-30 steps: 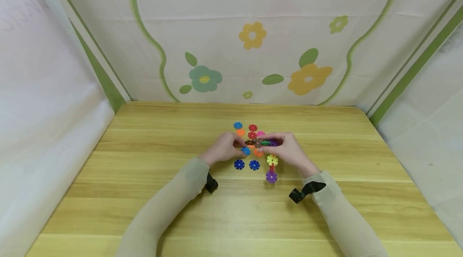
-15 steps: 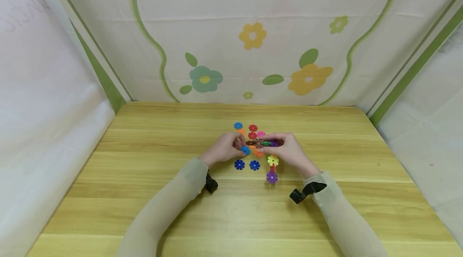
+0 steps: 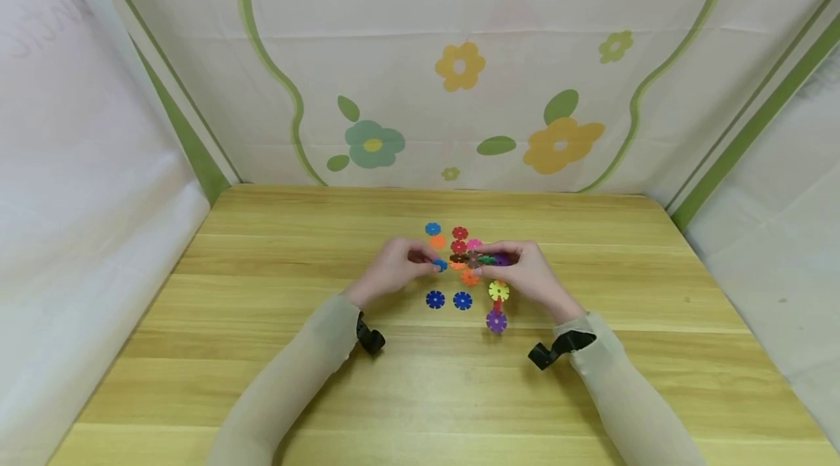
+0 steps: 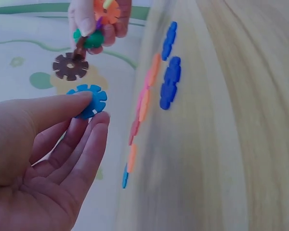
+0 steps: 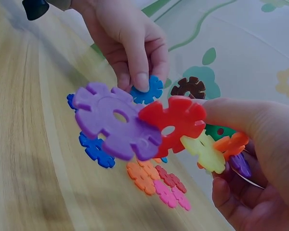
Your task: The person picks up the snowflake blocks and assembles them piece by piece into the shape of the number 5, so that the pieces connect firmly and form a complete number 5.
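Observation:
My left hand [image 3: 394, 269] pinches a light blue notched plastic disc [image 4: 100, 99] between thumb and fingers. My right hand [image 3: 525, 269] grips a chain of interlocked notched discs. In the right wrist view this chain shows a large purple disc [image 5: 111, 126] slotted into a red disc [image 5: 180, 118], then a yellow disc [image 5: 205, 153] and an orange disc [image 5: 229, 144]. A green disc [image 5: 219, 131] sits partly behind the fingers. At the chain's end nearest the left hand is a brown disc [image 4: 67, 67], a small gap away from the blue disc.
Loose discs lie flat on the wooden table [image 3: 407, 393] under and around the hands. Two dark blue discs [image 3: 435, 299] are nearest the body. Orange discs [image 3: 469, 277], red discs [image 3: 459, 233], pink pieces [image 5: 166, 192] and a light blue disc [image 3: 432, 229] lie beyond.
My left hand has drawn a little to the left, away from the chain, and the light blue disc has tilted flatter. The right hand's chain has shifted only slightly.

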`<action>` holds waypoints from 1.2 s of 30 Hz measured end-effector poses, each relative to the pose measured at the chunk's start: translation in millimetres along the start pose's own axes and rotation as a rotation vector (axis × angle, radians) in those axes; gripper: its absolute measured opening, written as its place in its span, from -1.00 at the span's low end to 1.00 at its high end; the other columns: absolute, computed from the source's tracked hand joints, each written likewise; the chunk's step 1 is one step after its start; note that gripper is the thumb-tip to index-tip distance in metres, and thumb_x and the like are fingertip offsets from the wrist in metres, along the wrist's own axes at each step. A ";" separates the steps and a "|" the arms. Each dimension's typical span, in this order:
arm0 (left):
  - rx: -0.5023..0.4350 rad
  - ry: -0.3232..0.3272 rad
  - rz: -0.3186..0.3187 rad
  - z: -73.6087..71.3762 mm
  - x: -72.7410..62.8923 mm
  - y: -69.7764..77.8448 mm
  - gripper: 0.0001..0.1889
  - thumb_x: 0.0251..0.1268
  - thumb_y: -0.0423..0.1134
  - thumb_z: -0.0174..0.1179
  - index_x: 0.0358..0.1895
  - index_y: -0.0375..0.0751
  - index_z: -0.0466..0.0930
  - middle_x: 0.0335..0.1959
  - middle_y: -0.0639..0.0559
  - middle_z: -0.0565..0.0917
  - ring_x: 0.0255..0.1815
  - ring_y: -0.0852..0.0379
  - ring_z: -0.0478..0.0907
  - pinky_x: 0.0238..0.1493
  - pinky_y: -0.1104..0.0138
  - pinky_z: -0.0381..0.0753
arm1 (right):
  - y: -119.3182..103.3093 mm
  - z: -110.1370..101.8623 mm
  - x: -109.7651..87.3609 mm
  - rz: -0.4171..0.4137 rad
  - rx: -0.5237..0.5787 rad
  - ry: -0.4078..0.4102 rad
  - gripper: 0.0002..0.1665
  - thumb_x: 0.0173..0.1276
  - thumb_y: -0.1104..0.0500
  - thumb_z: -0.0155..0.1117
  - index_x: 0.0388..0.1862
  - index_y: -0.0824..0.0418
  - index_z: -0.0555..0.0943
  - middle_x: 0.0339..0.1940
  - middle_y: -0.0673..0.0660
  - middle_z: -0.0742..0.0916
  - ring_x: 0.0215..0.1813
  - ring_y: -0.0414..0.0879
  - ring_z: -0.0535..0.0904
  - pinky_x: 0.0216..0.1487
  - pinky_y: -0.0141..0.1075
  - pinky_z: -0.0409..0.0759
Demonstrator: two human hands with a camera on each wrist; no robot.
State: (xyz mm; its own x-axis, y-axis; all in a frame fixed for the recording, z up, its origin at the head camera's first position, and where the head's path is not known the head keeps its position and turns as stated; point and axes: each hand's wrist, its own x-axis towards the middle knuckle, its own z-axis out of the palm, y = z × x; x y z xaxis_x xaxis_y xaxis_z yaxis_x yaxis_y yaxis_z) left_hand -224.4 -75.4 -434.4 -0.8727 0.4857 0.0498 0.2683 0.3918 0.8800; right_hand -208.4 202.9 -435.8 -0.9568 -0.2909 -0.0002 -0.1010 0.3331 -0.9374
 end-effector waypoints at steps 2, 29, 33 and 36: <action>-0.004 0.014 -0.006 -0.7 -2.4 1.3 -0.91 0.32 -0.35 0.39 -0.16 -0.15 0.78 -0.24 0.10 0.73 -0.22 0.10 0.65 -0.13 0.28 0.68 | 0.2 0.1 -0.1 0.004 0.003 -0.004 -0.50 0.16 0.01 0.64 0.08 0.08 0.76 -0.02 0.11 0.77 -0.10 0.09 0.71 -0.17 -0.20 0.73; -0.222 0.056 -0.114 2.9 -4.0 6.9 -0.83 0.42 -0.25 0.33 -0.07 -0.27 0.74 -0.29 -0.04 0.75 -0.17 -0.24 0.69 -0.07 0.03 0.72 | 1.1 3.5 -1.1 -0.029 -0.038 -0.036 -0.52 0.18 -0.04 0.62 0.07 0.04 0.77 -0.01 0.07 0.77 -0.12 0.07 0.71 -0.17 -0.18 0.72; -0.225 0.057 -0.119 3.7 -3.7 7.0 -0.83 0.42 -0.24 0.34 -0.07 -0.26 0.75 -0.30 -0.06 0.75 -0.18 -0.26 0.69 -0.08 0.00 0.72 | 0.8 4.9 -0.5 -0.022 -0.037 -0.048 -0.50 0.17 -0.06 0.63 0.09 0.02 0.77 -0.04 0.07 0.78 -0.14 0.08 0.71 -0.19 -0.18 0.72; -0.232 0.058 -0.123 4.2 -3.5 7.4 -0.82 0.43 -0.24 0.32 -0.05 -0.27 0.75 -0.28 -0.11 0.76 -0.19 -0.27 0.69 -0.09 0.00 0.72 | 0.5 6.4 -0.4 -0.017 -0.039 -0.040 -0.49 0.15 -0.07 0.63 0.07 0.03 0.77 -0.05 0.07 0.77 -0.16 0.08 0.70 -0.22 -0.20 0.71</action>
State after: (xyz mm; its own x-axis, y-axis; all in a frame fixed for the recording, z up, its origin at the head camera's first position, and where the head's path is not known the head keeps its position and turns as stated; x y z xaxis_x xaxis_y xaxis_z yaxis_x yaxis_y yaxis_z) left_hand -217.6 -70.9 -430.0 -0.9169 0.3968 -0.0432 0.0637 0.2522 0.9656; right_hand -206.4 197.4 -438.5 -0.9433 -0.3321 0.0009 -0.1284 0.3622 -0.9232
